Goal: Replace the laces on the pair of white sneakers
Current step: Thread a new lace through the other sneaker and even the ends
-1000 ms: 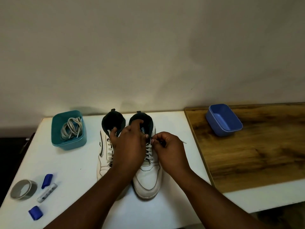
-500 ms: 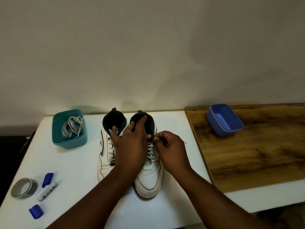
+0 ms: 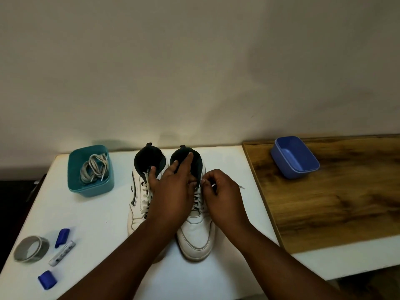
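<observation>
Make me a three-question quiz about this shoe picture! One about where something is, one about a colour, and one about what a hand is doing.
1. Where are the loose grey laces?
A. In the teal tub
B. In the blue tub
C. On the wooden board

2. What colour is the tub on the wooden board?
A. Red
B. Blue
C. Yellow

3. What is the right hand doing?
A. Lying flat on the table
B. Holding the tape roll
C. Pinching a lace of the right sneaker

Answers:
1. A, the laces lie coiled inside the teal tub left of the sneakers.
2. B, the blue tub on the board holds nothing.
3. C, its fingertips pinch a white lace at the top of the right sneaker, while the left hand rests over the shoe's tongue.
</observation>
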`<state>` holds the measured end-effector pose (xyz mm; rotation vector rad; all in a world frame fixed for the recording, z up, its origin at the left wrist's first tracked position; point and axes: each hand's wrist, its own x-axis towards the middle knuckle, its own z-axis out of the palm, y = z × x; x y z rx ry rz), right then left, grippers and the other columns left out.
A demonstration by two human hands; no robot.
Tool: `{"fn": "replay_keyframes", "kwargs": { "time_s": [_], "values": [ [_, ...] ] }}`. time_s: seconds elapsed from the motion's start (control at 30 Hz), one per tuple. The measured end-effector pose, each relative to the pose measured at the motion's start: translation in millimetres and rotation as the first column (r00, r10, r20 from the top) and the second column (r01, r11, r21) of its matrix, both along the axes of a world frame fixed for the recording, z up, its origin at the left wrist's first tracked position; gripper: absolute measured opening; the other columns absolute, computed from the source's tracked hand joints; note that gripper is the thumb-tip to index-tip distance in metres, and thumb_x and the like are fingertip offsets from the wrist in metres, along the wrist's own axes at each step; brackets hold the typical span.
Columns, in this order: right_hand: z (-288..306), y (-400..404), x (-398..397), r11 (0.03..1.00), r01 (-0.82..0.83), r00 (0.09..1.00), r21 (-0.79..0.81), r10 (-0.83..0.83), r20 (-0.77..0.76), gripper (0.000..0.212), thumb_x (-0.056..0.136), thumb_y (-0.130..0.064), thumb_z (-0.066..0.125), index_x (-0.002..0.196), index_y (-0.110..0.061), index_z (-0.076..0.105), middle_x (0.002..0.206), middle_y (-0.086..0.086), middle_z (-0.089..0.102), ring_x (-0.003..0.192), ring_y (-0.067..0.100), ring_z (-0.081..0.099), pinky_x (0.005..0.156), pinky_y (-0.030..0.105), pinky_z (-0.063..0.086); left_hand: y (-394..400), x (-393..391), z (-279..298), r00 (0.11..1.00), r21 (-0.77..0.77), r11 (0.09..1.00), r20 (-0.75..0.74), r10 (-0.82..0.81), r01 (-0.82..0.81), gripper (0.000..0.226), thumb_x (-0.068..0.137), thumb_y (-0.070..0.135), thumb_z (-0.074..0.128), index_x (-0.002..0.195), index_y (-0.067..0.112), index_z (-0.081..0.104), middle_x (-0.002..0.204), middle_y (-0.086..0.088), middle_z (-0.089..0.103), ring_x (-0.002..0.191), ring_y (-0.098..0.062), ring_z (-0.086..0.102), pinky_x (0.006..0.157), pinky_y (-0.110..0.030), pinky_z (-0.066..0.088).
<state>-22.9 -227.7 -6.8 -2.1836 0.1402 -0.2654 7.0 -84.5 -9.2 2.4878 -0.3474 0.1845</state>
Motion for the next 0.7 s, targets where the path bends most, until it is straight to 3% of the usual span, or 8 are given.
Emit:
{"fn": "replay_keyframes", "kwargs": {
  "time_s": [0.23, 0.33, 0.37, 0.43, 0.5, 0.53, 0.6, 0.7],
  "values": [
    [2.9, -3.4, 1.9, 0.997, -0.039, 0.999, -0.067, 0.041, 0.021, 0.011, 0.102, -0.020, 0.055, 0.093, -0.023, 0.059, 0.090, -0.011, 0.061, 0.086, 0.006, 0.058, 0.074, 0.023, 0.049, -4.1, -0.4, 1.4, 0.999, 0.124, 0.992, 0.046, 0.010, -0.016, 0.063, 0.098, 0.029, 0.051, 0.157, 0.029, 0.030, 0.108, 0.010, 0.075, 0.145, -0.021, 0.044, 0.120, -0.063, 0.009],
    [8.3, -11.9, 9.2, 0.969, 0.228, 0.969, 0.092, -0.235, 0.074, 0.017, 0.106, -0.022, 0.047, 0.090, -0.023, 0.053, 0.083, -0.004, 0.057, 0.074, 0.011, 0.055, 0.067, 0.030, 0.046, 3.2, -1.2, 10.6, 1.000, 0.168, 0.986, -0.007, -0.001, 0.002, 0.053, 0.096, 0.042, 0.039, 0.149, 0.032, 0.042, 0.120, 0.008, 0.071, 0.144, -0.020, 0.041, 0.122, -0.063, 0.003],
    [13.5, -19.5, 13.7, 0.890, 0.382, 0.913, 0.250, -0.406, 0.051, 0.018, 0.107, -0.024, 0.046, 0.091, -0.026, 0.053, 0.082, -0.002, 0.057, 0.073, 0.013, 0.055, 0.068, 0.035, 0.049, 5.7, -1.8, 14.1, 1.000, 0.166, 0.986, -0.027, -0.008, 0.012, 0.052, 0.095, 0.045, 0.035, 0.145, 0.032, 0.046, 0.124, 0.007, 0.069, 0.144, -0.018, 0.041, 0.122, -0.062, 0.000],
    [25.3, -38.5, 21.8, 0.579, 0.571, 0.749, 0.582, -0.657, -0.081, 0.013, 0.107, -0.023, 0.046, 0.098, -0.024, 0.056, 0.084, 0.002, 0.061, 0.073, 0.016, 0.061, 0.070, 0.038, 0.055, 10.5, -2.7, 18.7, 0.999, 0.156, 0.987, -0.036, -0.036, 0.041, 0.052, 0.093, 0.046, 0.030, 0.139, 0.033, 0.051, 0.120, 0.007, 0.069, 0.144, -0.017, 0.041, 0.123, -0.060, -0.001],
    [29.1, -51.3, 23.9, 0.396, 0.571, 0.706, 0.719, -0.684, -0.184, 0.010, 0.107, -0.015, 0.047, 0.103, -0.013, 0.057, 0.088, 0.005, 0.063, 0.075, 0.019, 0.066, 0.071, 0.032, 0.058, 14.0, -3.4, 20.1, 0.997, 0.146, 0.987, -0.038, -0.066, 0.071, 0.056, 0.091, 0.046, 0.025, 0.138, 0.032, 0.051, 0.118, 0.008, 0.070, 0.143, -0.015, 0.041, 0.123, -0.059, 0.000],
    [26.3, -51.7, 24.1, 0.429, 0.564, 0.741, 0.706, -0.641, -0.202, 0.011, 0.106, -0.011, 0.048, 0.102, -0.011, 0.058, 0.089, 0.006, 0.063, 0.077, 0.020, 0.066, 0.071, 0.031, 0.057, 15.9, -2.9, 20.4, 0.996, 0.133, 0.988, -0.044, -0.078, 0.084, 0.060, 0.089, 0.045, 0.022, 0.140, 0.031, 0.051, 0.119, 0.008, 0.069, 0.143, -0.015, 0.041, 0.123, -0.058, 0.001],
    [15.4, -40.5, 19.6, 0.650, 0.472, 0.866, 0.596, -0.469, -0.174, 0.013, 0.103, -0.007, 0.054, 0.096, -0.015, 0.062, 0.093, 0.004, 0.064, 0.079, 0.020, 0.066, 0.073, 0.034, 0.056, 18.8, -0.9, 22.4, 0.994, 0.091, 0.991, -0.055, -0.093, 0.098, 0.064, 0.087, 0.043, 0.021, 0.141, 0.028, 0.051, 0.118, 0.008, 0.069, 0.139, -0.016, 0.046, 0.123, -0.058, 0.002],
    [-0.8, -18.8, 9.9, 0.978, 0.120, 0.987, 0.171, -0.099, -0.127, 0.019, 0.097, -0.016, 0.067, 0.107, -0.032, 0.067, 0.112, -0.008, 0.063, 0.097, 0.012, 0.065, 0.087, 0.029, 0.054, 21.8, 2.5, 23.6, 0.993, 0.053, 0.993, -0.049, -0.104, 0.106, 0.060, 0.086, 0.037, 0.026, 0.139, 0.026, 0.053, 0.113, 0.010, 0.069, 0.128, -0.015, 0.055, 0.124, -0.056, 0.006]
  ]
}}
